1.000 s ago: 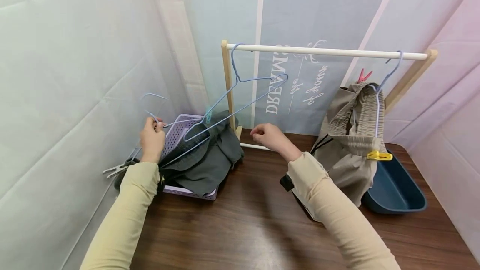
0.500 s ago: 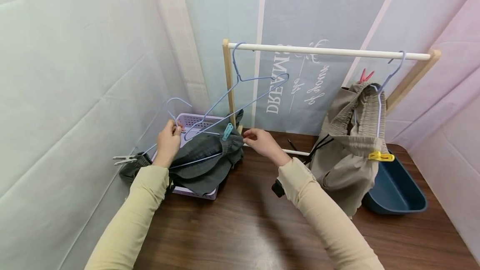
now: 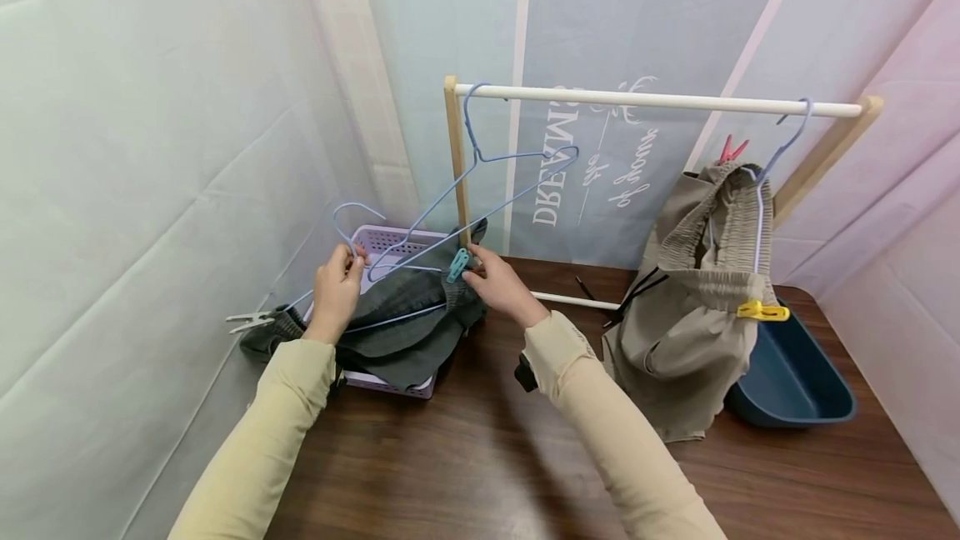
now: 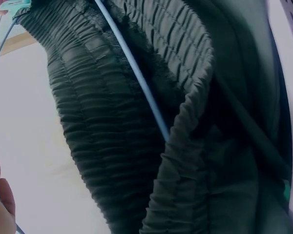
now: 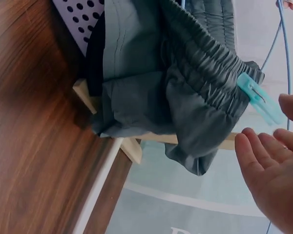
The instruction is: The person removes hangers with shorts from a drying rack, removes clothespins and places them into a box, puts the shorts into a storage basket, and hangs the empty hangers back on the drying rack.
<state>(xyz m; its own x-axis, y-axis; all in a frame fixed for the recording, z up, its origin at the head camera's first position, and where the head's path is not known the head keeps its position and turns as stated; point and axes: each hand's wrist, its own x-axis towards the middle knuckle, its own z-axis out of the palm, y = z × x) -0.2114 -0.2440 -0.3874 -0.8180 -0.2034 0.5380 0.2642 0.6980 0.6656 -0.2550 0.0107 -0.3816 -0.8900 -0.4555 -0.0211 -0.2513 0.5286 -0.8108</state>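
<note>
Garment (image 3: 397,348) drapes over purple basket (image 3: 378,237), left grip (image 3: 335,290) clamped on hanger (image 4: 141,83), right grip (image 3: 501,283) apart beside turquoise clip (image 3: 457,266).

Dark grey bottoms (image 3: 405,307), gathered elastic waistband (image 4: 93,126), rumpled, draped across lilac basket (image 3: 393,238). Blue wire hanger (image 4: 136,68) tilted, hook upward, lower bar running inside waistband. Teal clothespin (image 3: 457,266) at waistband's right end; pale grey clothespin (image 3: 251,321) at left end.
</note>
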